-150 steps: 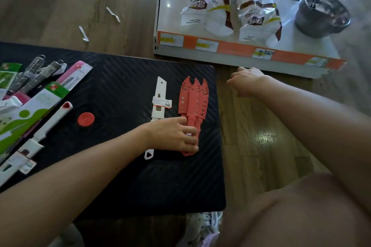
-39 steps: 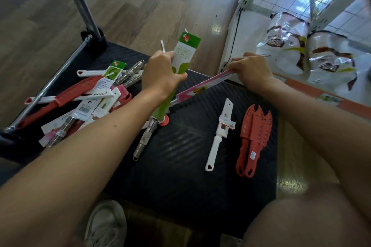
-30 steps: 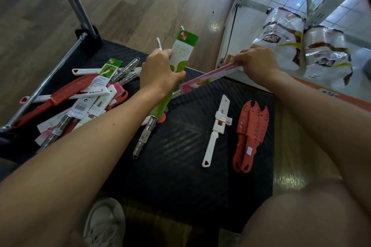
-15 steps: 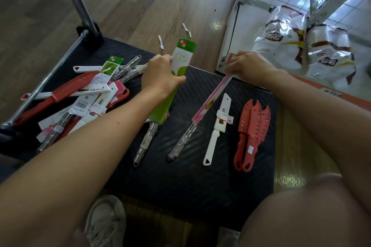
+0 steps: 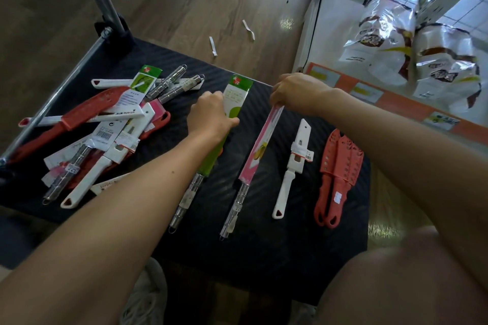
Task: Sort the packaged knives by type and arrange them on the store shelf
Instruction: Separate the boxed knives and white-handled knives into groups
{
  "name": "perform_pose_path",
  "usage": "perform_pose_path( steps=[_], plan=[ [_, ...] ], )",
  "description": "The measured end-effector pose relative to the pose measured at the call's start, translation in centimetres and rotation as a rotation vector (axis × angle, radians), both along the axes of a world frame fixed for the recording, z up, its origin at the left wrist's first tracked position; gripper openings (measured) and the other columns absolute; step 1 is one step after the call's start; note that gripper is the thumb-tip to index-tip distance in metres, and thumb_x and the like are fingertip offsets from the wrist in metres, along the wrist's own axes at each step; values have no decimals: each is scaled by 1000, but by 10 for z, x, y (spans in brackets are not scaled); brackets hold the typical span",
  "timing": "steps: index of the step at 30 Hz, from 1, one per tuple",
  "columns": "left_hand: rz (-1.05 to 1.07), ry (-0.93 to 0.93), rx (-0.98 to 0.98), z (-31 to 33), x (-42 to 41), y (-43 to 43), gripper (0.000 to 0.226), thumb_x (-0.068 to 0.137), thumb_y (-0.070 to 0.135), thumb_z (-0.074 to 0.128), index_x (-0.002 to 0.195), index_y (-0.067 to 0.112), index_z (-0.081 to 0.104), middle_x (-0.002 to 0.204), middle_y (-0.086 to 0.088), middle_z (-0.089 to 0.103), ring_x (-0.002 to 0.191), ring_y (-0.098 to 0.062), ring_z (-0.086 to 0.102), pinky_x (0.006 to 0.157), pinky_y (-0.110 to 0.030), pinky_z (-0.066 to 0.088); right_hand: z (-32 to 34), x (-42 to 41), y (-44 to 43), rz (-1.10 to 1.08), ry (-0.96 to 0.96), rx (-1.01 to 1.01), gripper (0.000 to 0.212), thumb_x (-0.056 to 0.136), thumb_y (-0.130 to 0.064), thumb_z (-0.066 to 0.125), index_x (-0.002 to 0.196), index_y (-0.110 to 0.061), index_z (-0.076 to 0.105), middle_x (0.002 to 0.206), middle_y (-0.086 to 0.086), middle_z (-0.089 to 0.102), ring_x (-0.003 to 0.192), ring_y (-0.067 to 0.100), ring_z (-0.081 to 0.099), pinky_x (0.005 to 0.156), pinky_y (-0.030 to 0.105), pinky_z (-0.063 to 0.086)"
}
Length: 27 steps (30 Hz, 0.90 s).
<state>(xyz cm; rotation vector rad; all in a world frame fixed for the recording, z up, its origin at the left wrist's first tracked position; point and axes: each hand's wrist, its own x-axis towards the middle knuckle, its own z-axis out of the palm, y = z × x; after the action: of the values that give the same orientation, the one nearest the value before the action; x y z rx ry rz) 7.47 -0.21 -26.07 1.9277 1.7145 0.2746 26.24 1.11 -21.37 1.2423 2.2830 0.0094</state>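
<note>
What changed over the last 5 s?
The left hand left the red knives and took the green-packaged knife. The right hand took the pink-packaged knife and swung it from crosswise into line, left of the white knife. Both still grip their packs. White knife and red knives unmoved.

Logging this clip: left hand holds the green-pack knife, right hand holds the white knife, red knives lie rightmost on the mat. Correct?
No: head view shows the right hand holding the pink-pack knife; the white knife lies untouched beside it. The rest stands.
</note>
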Motion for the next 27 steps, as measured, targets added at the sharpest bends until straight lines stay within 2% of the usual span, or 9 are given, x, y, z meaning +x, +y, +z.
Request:
perform_pose_path(
  steps=[3,5,12,19,27],
  plan=[
    [33,23,-18,-5,-4,7,51,75,36,75,113,7,58,118,-12,58,108,-33,57,86,-41,48,-12,-6,5,-40,-39,-92,26,94,-8,50,113,-12,66,115,7,66,102,27,59,87,39,52],
    [49,54,-31,-8,-6,10,52,75,36,74,113,6,56,119,-13,56,110,-34,56,85,-41,47,-19,-9,5,-57,-55,-128,23,93,-8,51,111,-10,65,114,7,64,104,26,58,85,37,53],
    [22,208,-25,-15,-6,14,56,77,41,72,117,7,52,122,-13,55,115,-32,51,84,-41,45,-36,-19,9,-99,58,-49,29,93,-2,46,116,-9,62,119,9,57,114,27,50,88,36,50],
    [-41,346,-9,-16,-6,18,61,80,54,63,121,10,49,123,-11,55,117,-31,49,76,-38,41,-47,-30,5,-127,88,-82,44,95,-13,46,138,-23,46,138,2,49,127,24,41,94,38,48],
    [-125,347,-17,-14,-34,22,66,87,62,43,130,12,47,128,-12,54,119,-33,50,85,-42,45,-44,-25,1,-130,72,-90,42,96,-20,48,138,-25,45,140,-1,47,126,24,42,95,39,48]
  ],
)
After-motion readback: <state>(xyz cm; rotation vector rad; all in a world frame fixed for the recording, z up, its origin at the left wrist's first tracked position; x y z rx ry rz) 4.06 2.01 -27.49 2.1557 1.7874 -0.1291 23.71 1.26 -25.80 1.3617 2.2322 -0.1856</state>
